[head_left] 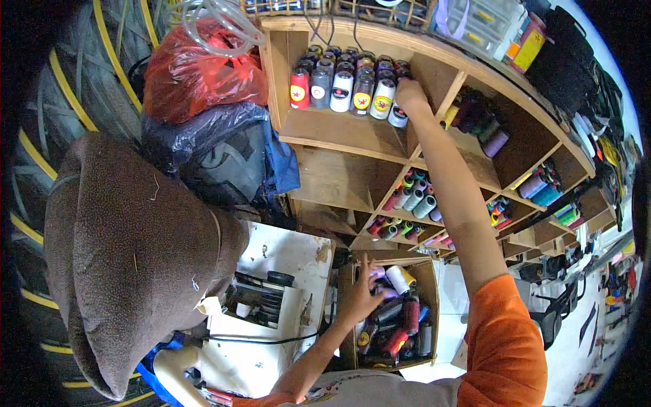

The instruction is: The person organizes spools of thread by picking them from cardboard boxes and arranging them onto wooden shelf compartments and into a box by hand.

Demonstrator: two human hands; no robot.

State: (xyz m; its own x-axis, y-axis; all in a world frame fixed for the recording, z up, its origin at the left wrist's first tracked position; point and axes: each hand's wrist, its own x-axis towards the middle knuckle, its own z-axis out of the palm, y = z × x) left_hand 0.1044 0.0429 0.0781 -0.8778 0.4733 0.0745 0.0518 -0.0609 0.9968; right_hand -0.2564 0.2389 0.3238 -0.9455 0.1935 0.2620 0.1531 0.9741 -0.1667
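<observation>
My right hand point(411, 96) reaches into the upper shelf compartment, at the right end of the thread spools point(342, 91) standing upright in rows. Its fingers are curled around the top of a white thread spool point(398, 117) in the front row; the back of the hand partly hides them. My left hand point(363, 296) is over the left side of a cardboard box point(435, 315), fingers spread and holding nothing. Loose thread spools point(411, 315) lie jumbled in that box, some red, dark, white and purple.
The wooden shelf point(346, 136) has more compartments with colored thread cones point(415, 198). Left of the box stands a white sewing machine table point(261, 359). A brown cloth-covered bundle point(135, 264) and a red plastic bag point(203, 74) are at the left.
</observation>
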